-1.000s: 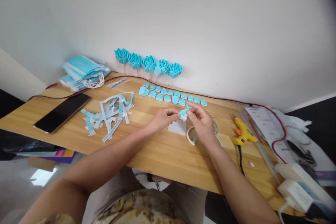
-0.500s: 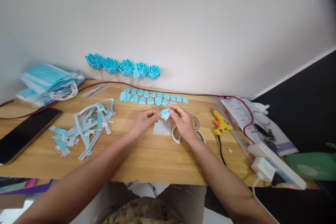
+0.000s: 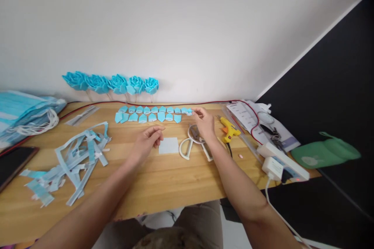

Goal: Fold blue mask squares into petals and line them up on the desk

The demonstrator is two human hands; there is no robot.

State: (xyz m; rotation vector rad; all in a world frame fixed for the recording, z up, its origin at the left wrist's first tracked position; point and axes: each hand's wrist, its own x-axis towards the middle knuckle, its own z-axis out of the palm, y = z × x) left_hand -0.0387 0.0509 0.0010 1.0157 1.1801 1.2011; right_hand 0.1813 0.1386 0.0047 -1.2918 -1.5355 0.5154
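Observation:
At the right end of the far row of folded blue petals (image 3: 162, 109), my right hand (image 3: 204, 122) pinches one small blue petal (image 3: 189, 112) low over the table. My left hand (image 3: 147, 140) holds nothing that I can see; it hovers with its index finger stretched and the other fingers loosely curled. Just right of it lies a white rectangular card (image 3: 168, 145). A second row of petals (image 3: 143, 118) lies nearer to me. Under my right wrist are a round ring (image 3: 193, 134) and cream loops (image 3: 185, 149) that look like scissor handles, partly hidden.
Blue flowers on sticks (image 3: 118, 84) lean at the wall. Cut strips (image 3: 77, 159), a phone (image 3: 17, 163) and a bag of masks (image 3: 26, 113) lie left. A yellow glue gun (image 3: 230, 129), power strip (image 3: 284, 163), papers (image 3: 248, 118) and green pouch (image 3: 325, 151) are right.
My hands have parted: my right hand has carried the blue petal away to the row's end, while my left hand has let go. The camera view has swung right.

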